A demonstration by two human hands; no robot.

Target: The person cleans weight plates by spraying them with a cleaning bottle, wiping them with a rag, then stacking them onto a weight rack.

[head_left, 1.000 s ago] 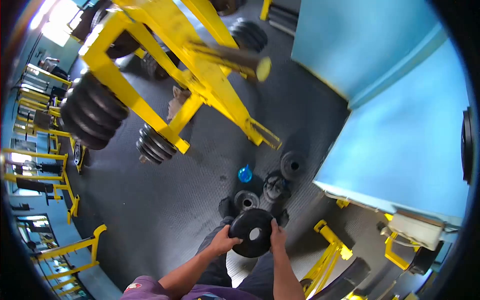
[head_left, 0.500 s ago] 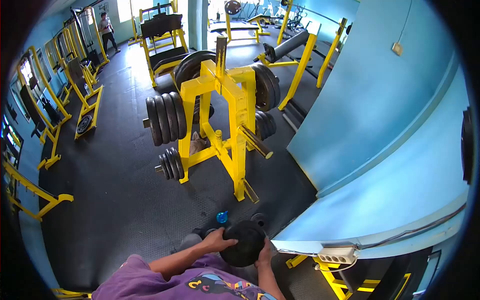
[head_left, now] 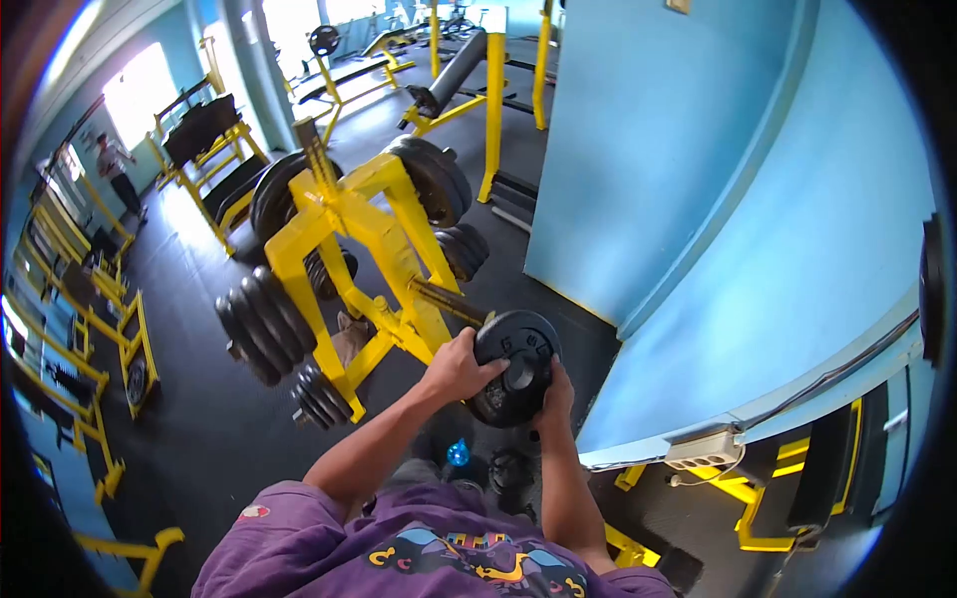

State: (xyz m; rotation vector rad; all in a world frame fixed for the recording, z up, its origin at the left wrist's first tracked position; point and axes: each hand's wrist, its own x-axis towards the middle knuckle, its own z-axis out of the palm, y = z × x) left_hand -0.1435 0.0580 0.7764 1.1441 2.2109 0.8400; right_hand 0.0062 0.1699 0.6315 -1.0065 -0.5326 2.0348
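A black round weight plate [head_left: 516, 344] with a hole in its middle is gripped between my two hands. My left hand [head_left: 459, 367] holds its left edge, the thumb lying across the face. On the opposite side, my right hand [head_left: 556, 397] closes around the right edge. Right behind the plate's top edge is the end of a bare peg [head_left: 449, 299], which sticks out from the yellow weight rack [head_left: 384, 234]. Stacks of black plates [head_left: 264, 324] hang on the rack's left side, and more plates [head_left: 429, 179] are on its far right.
A blue wall [head_left: 678, 169] runs along the right, with a power strip [head_left: 703, 450] low on it. Near my feet a small blue object [head_left: 458, 453] stands on the black floor. Yellow gym machines [head_left: 85, 309] line the left, where a person [head_left: 116, 171] stands far back.
Both hands have raised the weight plate from low near my body, bringing it forward to the end of the rack's peg. My view has turned right and tilted.
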